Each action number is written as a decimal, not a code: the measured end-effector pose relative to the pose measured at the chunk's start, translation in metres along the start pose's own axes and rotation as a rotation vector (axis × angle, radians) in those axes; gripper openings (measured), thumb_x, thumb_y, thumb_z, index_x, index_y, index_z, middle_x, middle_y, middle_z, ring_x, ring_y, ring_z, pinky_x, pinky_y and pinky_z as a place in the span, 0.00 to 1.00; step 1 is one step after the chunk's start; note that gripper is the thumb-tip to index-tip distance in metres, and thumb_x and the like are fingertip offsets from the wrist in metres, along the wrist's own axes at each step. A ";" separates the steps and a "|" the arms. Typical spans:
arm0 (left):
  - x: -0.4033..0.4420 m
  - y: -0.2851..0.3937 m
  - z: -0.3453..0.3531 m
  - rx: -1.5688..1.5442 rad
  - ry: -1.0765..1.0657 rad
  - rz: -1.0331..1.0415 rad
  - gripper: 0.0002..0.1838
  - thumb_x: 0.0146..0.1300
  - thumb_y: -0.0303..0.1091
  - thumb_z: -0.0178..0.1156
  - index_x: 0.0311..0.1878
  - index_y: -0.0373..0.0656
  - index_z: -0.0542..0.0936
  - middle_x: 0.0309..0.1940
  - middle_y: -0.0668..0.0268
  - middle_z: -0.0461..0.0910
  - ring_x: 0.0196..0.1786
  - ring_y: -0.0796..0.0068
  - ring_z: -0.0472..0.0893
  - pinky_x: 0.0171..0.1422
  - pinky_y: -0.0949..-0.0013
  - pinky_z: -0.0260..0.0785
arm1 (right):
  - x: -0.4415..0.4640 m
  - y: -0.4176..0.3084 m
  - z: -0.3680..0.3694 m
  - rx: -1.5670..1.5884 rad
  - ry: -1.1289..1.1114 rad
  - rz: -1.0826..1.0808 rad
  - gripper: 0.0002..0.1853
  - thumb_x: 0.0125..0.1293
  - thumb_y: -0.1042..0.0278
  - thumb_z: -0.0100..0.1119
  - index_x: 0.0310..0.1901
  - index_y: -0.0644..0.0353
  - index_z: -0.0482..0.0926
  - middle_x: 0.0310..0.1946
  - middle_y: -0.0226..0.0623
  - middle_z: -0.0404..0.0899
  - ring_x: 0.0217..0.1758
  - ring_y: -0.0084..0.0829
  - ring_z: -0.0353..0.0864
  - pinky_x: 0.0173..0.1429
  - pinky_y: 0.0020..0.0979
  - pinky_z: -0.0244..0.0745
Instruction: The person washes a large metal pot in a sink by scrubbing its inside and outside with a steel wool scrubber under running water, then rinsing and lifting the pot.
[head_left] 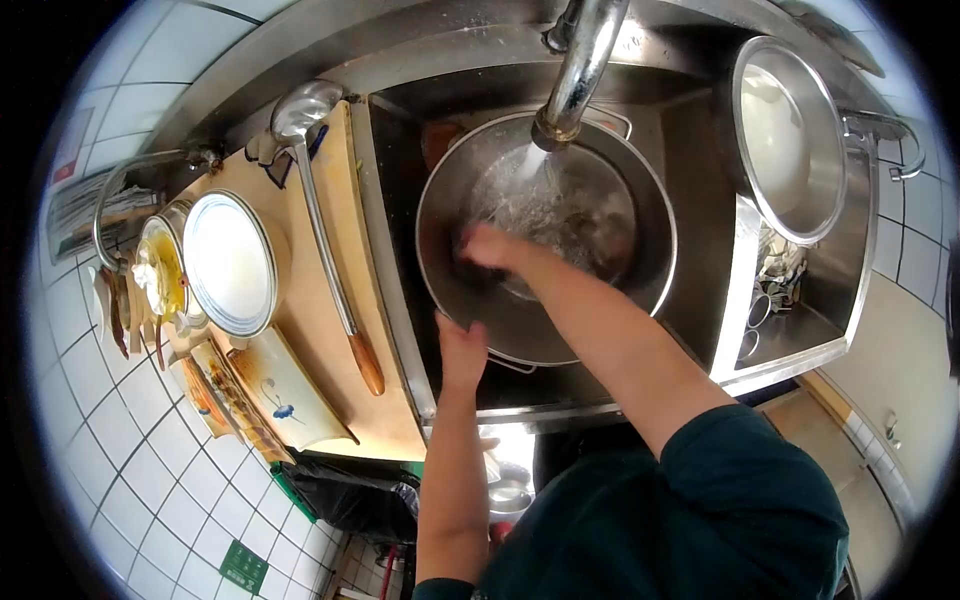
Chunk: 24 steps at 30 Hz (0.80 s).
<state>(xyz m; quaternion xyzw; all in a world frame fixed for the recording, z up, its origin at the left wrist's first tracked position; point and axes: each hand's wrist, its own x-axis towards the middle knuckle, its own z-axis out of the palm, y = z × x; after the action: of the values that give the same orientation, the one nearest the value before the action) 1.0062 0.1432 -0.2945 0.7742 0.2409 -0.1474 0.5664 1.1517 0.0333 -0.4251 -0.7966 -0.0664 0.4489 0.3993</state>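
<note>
A large metal pot (655, 200) stands in the sink under the faucet (580, 80). Water pours from the spout and splashes over the pot's bottom. My left hand (463, 352) grips the near-left rim, thumb over the edge and the other fingers mostly hidden. Inside the pot, my right hand (487, 247) is closed and pressed against the left inner wall. Whatever it may hold is hidden under the fingers.
Left of the sink, a long wooden-handled ladle (322, 240) lies on a wooden board (375, 330), near stacked white plates (230, 262) and a rectangular dish (285, 390). To the right, a metal basin (838, 150) rests over a second sink (800, 335).
</note>
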 end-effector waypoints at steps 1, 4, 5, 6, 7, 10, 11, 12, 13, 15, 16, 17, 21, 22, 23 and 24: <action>0.001 -0.005 0.000 -0.018 0.007 -0.014 0.27 0.59 0.20 0.54 0.64 0.33 0.65 0.58 0.46 0.77 0.63 0.53 0.77 0.69 0.60 0.65 | -0.013 -0.003 0.006 -0.191 -0.222 -0.046 0.18 0.63 0.63 0.54 0.49 0.63 0.84 0.46 0.52 0.84 0.50 0.47 0.83 0.53 0.42 0.76; 0.004 -0.017 -0.005 -0.036 0.030 -0.048 0.28 0.59 0.20 0.53 0.65 0.34 0.65 0.58 0.46 0.77 0.64 0.52 0.77 0.69 0.60 0.65 | -0.081 -0.037 -0.015 -0.796 -0.730 0.027 0.20 0.60 0.69 0.54 0.54 0.57 0.85 0.53 0.47 0.84 0.52 0.49 0.83 0.54 0.50 0.75; 0.006 -0.013 -0.005 -0.022 0.032 -0.061 0.28 0.59 0.20 0.53 0.65 0.34 0.65 0.58 0.46 0.77 0.64 0.52 0.77 0.69 0.60 0.65 | -0.082 -0.033 -0.014 -0.957 -0.907 0.010 0.20 0.61 0.68 0.55 0.54 0.55 0.85 0.55 0.46 0.83 0.55 0.48 0.82 0.57 0.51 0.74; 0.004 -0.011 -0.005 -0.010 0.033 -0.083 0.28 0.59 0.20 0.53 0.65 0.34 0.65 0.59 0.47 0.77 0.64 0.53 0.77 0.69 0.60 0.65 | -0.085 -0.027 -0.011 -1.115 -1.094 -0.005 0.19 0.62 0.67 0.57 0.54 0.53 0.86 0.57 0.44 0.82 0.58 0.46 0.81 0.59 0.52 0.73; 0.001 -0.010 -0.006 0.021 0.023 -0.092 0.29 0.59 0.19 0.52 0.66 0.35 0.65 0.60 0.49 0.76 0.64 0.56 0.76 0.70 0.62 0.64 | -0.092 -0.016 -0.007 -1.134 -0.990 0.148 0.18 0.62 0.66 0.59 0.54 0.52 0.86 0.58 0.44 0.81 0.60 0.45 0.80 0.59 0.51 0.73; -0.001 0.006 -0.007 0.056 0.028 -0.087 0.29 0.59 0.17 0.51 0.67 0.36 0.64 0.61 0.51 0.75 0.64 0.59 0.75 0.70 0.64 0.63 | -0.123 -0.016 -0.024 -1.196 -0.808 0.404 0.19 0.61 0.62 0.66 0.54 0.50 0.86 0.59 0.42 0.81 0.65 0.43 0.76 0.61 0.47 0.74; 0.000 0.005 -0.005 0.033 0.047 -0.068 0.29 0.59 0.18 0.52 0.66 0.35 0.65 0.60 0.50 0.76 0.64 0.57 0.76 0.70 0.63 0.64 | -0.122 -0.003 -0.020 -1.224 -0.848 0.362 0.20 0.59 0.61 0.68 0.54 0.50 0.86 0.59 0.42 0.81 0.66 0.43 0.75 0.61 0.46 0.74; -0.001 0.003 -0.002 0.007 0.070 -0.049 0.29 0.59 0.19 0.52 0.66 0.34 0.65 0.59 0.48 0.77 0.64 0.54 0.77 0.70 0.62 0.65 | -0.119 0.008 -0.014 -1.257 -0.889 0.318 0.21 0.58 0.60 0.70 0.54 0.50 0.86 0.59 0.41 0.81 0.67 0.43 0.74 0.61 0.45 0.74; -0.002 -0.001 -0.001 -0.014 0.075 -0.061 0.29 0.59 0.18 0.52 0.66 0.34 0.65 0.59 0.48 0.77 0.63 0.54 0.77 0.69 0.62 0.65 | -0.112 0.023 0.000 -1.244 -0.924 0.178 0.22 0.57 0.61 0.71 0.55 0.51 0.86 0.59 0.40 0.81 0.67 0.43 0.73 0.62 0.44 0.73; 0.000 -0.007 0.000 -0.052 0.080 -0.076 0.28 0.59 0.18 0.51 0.66 0.34 0.65 0.58 0.49 0.78 0.62 0.54 0.78 0.69 0.62 0.66 | -0.098 0.036 0.022 -1.201 -0.980 -0.100 0.23 0.54 0.63 0.71 0.55 0.51 0.86 0.58 0.37 0.81 0.68 0.43 0.72 0.63 0.43 0.72; 0.000 -0.008 0.001 -0.059 0.085 -0.068 0.28 0.59 0.18 0.51 0.66 0.34 0.65 0.58 0.49 0.78 0.62 0.54 0.78 0.69 0.62 0.66 | -0.088 0.033 0.023 -1.223 -0.880 -0.222 0.25 0.53 0.64 0.71 0.56 0.52 0.85 0.58 0.36 0.81 0.66 0.43 0.74 0.63 0.43 0.73; 0.000 -0.006 0.001 -0.063 0.089 -0.061 0.28 0.59 0.18 0.51 0.65 0.33 0.66 0.58 0.49 0.79 0.61 0.55 0.79 0.68 0.62 0.66 | -0.081 0.014 0.014 -1.238 -0.779 -0.343 0.26 0.52 0.65 0.71 0.56 0.53 0.85 0.58 0.35 0.82 0.64 0.43 0.76 0.62 0.43 0.73; 0.001 -0.025 0.000 -0.086 0.116 0.016 0.25 0.60 0.18 0.52 0.63 0.33 0.68 0.56 0.49 0.80 0.60 0.54 0.80 0.67 0.63 0.67 | 0.007 0.011 -0.045 -1.100 -0.306 -0.122 0.24 0.56 0.64 0.66 0.57 0.56 0.81 0.60 0.40 0.79 0.60 0.43 0.79 0.63 0.41 0.72; -0.003 -0.020 0.000 -0.067 0.145 -0.033 0.23 0.61 0.19 0.52 0.62 0.33 0.69 0.55 0.50 0.80 0.59 0.55 0.80 0.66 0.63 0.68 | -0.003 0.018 -0.066 -1.043 -0.123 -0.047 0.26 0.60 0.64 0.61 0.62 0.58 0.76 0.61 0.44 0.78 0.61 0.45 0.79 0.65 0.41 0.71; -0.003 -0.006 -0.001 -0.050 0.172 -0.079 0.22 0.62 0.20 0.53 0.61 0.33 0.70 0.54 0.50 0.81 0.58 0.56 0.80 0.65 0.63 0.68 | -0.012 0.025 -0.088 -0.956 0.069 0.017 0.28 0.65 0.64 0.57 0.67 0.59 0.70 0.62 0.48 0.77 0.61 0.46 0.79 0.66 0.42 0.69; -0.001 0.004 -0.001 -0.036 0.199 -0.118 0.21 0.62 0.21 0.54 0.60 0.32 0.71 0.53 0.51 0.81 0.57 0.57 0.81 0.65 0.64 0.68 | -0.022 0.029 -0.110 -0.850 0.257 0.060 0.30 0.69 0.64 0.52 0.72 0.60 0.65 0.63 0.51 0.75 0.62 0.48 0.79 0.68 0.43 0.68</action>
<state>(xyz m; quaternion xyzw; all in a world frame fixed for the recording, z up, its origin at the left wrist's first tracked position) 1.0073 0.1425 -0.2907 0.7593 0.3437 -0.0987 0.5437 1.2160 -0.0605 -0.3998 -0.9409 -0.1717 0.2907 0.0282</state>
